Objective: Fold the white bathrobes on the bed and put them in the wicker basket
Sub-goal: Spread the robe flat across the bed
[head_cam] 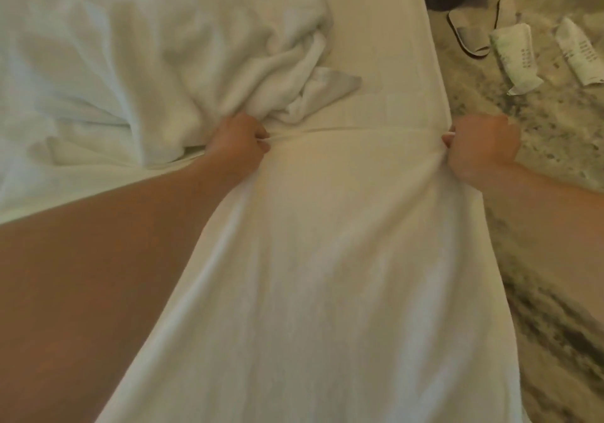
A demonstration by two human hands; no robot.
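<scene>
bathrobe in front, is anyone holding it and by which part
Yes. The left hand and right hand each grip the bathrobe by the two ends of its far edge, stretched taut between them.

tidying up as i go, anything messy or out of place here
Yes. A second bathrobe lies crumpled on the bed, unfolded. On the floor, slippers and two wrapped packets are scattered beside the bed.

robe (343,259) white | bed (376,46) white | floor (539,128) beige/grey mottled (marble-ish) | slippers (470,33) grey-white
</scene>
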